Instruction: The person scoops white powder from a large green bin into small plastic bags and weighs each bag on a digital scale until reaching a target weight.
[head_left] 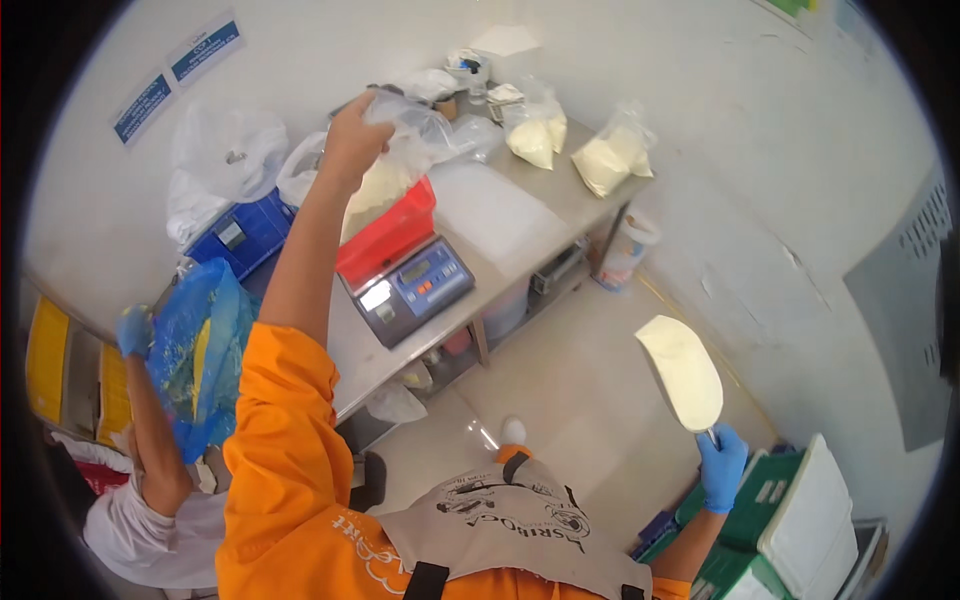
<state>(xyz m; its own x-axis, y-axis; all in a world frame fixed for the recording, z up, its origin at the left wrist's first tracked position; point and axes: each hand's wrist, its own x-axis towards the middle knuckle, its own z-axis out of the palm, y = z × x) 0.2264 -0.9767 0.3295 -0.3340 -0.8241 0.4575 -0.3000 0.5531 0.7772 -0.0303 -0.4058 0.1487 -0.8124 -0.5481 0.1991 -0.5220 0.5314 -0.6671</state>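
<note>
My right hand, in a blue glove, is closed round the handle of a metal scoop heaped with pale cream powder. It is out to the right, over the floor and well apart from the table. My left hand is bare and grips the upper edge of a clear plastic bag; its far fingers are partly hidden. Pale powder shows in the lower part of this bag, which rests in a red tray. Beneath the tray is a digital scale on a steel table.
Two tied powder bags stand at the table's far right, beyond flat clear plastic sheets. A blue crate is left of the scale. At left, a co-worker's gloved hand touches a blue bag. Green-and-white bins stand lower right.
</note>
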